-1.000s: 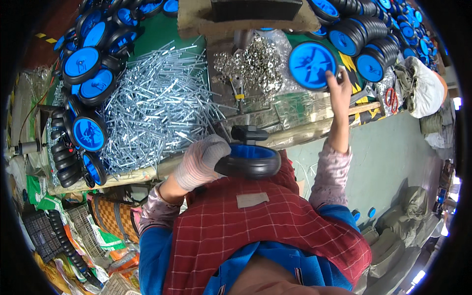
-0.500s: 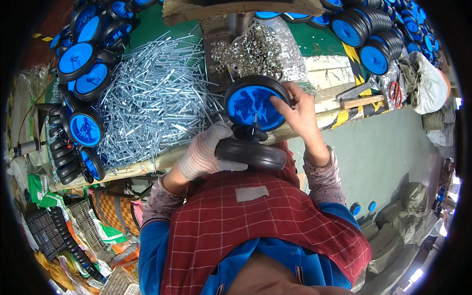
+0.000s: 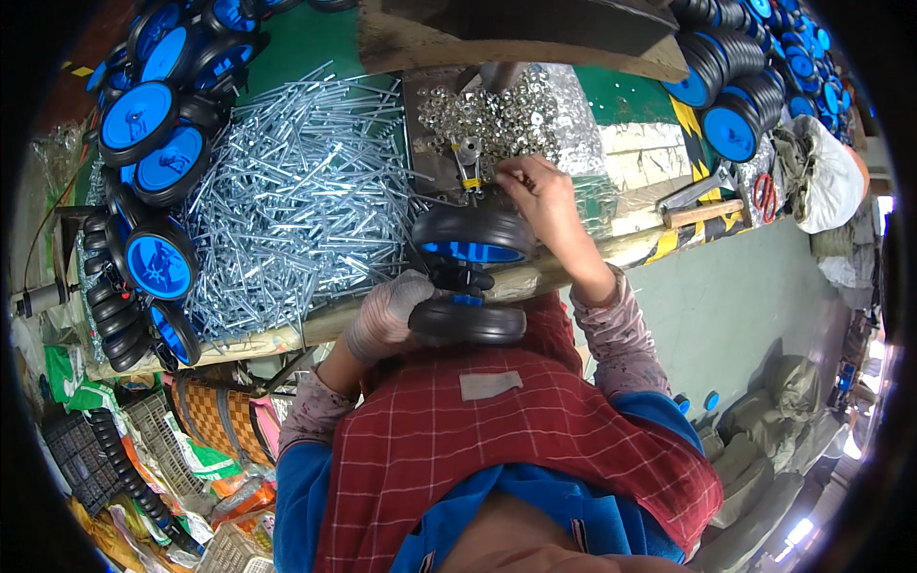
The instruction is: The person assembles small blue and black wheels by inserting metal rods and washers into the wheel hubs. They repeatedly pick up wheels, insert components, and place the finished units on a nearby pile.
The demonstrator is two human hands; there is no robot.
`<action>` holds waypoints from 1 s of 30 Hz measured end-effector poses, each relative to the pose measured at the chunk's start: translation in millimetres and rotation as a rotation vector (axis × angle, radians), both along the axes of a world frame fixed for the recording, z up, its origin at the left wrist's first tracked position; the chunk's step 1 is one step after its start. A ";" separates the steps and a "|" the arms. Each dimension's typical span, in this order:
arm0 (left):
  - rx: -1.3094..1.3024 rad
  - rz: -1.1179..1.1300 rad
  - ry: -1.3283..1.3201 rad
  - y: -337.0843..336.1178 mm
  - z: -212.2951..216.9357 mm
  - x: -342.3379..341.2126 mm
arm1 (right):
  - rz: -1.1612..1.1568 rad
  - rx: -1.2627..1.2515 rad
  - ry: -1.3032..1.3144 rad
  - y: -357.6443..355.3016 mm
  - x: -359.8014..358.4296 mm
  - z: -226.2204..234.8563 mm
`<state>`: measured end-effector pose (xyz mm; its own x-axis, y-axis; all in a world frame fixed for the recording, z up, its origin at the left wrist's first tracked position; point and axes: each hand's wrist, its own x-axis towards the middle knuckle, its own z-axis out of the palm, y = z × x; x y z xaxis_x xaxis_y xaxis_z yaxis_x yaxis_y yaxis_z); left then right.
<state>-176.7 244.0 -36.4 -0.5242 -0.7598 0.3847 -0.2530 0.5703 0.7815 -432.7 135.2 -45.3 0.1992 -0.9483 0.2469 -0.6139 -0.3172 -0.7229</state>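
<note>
My left hand [image 3: 384, 317], in a striped knit glove, is closed on the near side of a twin-wheel assembly at the bench edge. Its near black wheel [image 3: 468, 324] faces me tread-on. The far wheel [image 3: 473, 232], black with a blue hub, sits just beyond, with a black bracket [image 3: 458, 278] between them. My bare right hand [image 3: 546, 202] is off the wheels, fingers pinched together by the near edge of a pile of small metal nuts or washers [image 3: 516, 110]. Whatever its fingertips hold is hidden. Left of them stands a metal fitting with a yellow band [image 3: 469, 167].
A big heap of long steel bolts [image 3: 301, 201] covers the bench on the left. Blue-hubbed wheels [image 3: 158, 263] are piled beyond it and at the far right. A hammer [image 3: 702, 212] and red scissors [image 3: 764, 198] lie right. A wooden beam [image 3: 535, 46] overhangs the far side.
My right hand has let go of the far wheel and moved away to the small metal parts. The far wheel has tipped from face-up to tread-on. My left hand keeps its hold.
</note>
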 end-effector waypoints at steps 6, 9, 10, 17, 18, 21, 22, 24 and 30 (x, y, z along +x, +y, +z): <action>-0.009 0.041 0.064 -1.0 -8.9 3.7 | -0.041 -0.006 0.079 -9.4 10.7 -9.5; -0.010 0.043 0.100 -2.7 -9.9 1.8 | -0.123 0.127 -0.180 -13.6 7.7 -13.4; 0.014 0.042 0.102 -2.7 -7.6 2.2 | -0.099 0.241 -0.348 -19.2 7.0 -13.8; 0.081 0.018 0.064 -3.8 -6.3 1.7 | -0.056 0.349 -0.428 -40.0 25.7 -4.6; 0.047 0.029 0.057 -4.0 -5.3 1.4 | -0.071 0.360 -0.442 -39.5 26.8 -3.0; 0.009 0.065 0.010 -3.1 -0.8 1.8 | -0.096 0.383 -0.518 -34.6 26.7 3.6; 0.041 0.081 -0.023 -0.2 -1.5 2.6 | -0.089 0.385 -0.564 -30.3 23.5 4.9; 0.116 0.115 -0.065 2.8 1.4 4.2 | -0.025 0.370 -0.572 -20.8 14.4 8.5; 0.544 0.336 0.083 -35.9 55.9 -6.2 | 0.056 0.205 -0.088 28.6 0.2 31.5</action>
<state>-182.9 208.1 19.4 -0.2092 -0.9752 -0.0725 -0.2749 -0.0125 0.9614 -432.5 163.7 -13.8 0.2392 -0.9685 0.0695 -0.5308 -0.1904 -0.8258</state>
